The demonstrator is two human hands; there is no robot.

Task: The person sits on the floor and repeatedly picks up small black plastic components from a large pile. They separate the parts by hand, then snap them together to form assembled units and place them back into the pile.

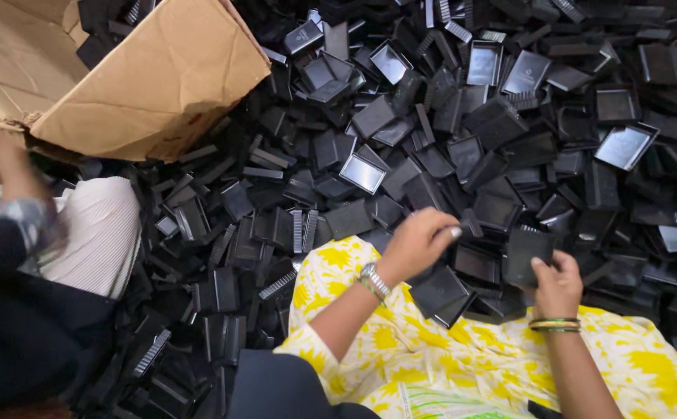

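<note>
Head view: right hand (pixel 557 285) pinching one flat black square plastic lid (pixel 528 254), matte and ribbed on top, held upright above the lap. Left hand (pixel 418 242), grip curled shut over a small black plastic piece (pixel 462 230). All around, heaped glossy black plastic trays (pixel 462 116), uncountable. One creased brown cardboard box (pixel 121 74) upper left.

One package is visible: a brown cardboard box (pixel 121 70) at the top left corner of the heap of black plastic parts (pixel 447 140). It lies tilted, its flaps open and creased. No labels, signs or screens are seen.
</note>
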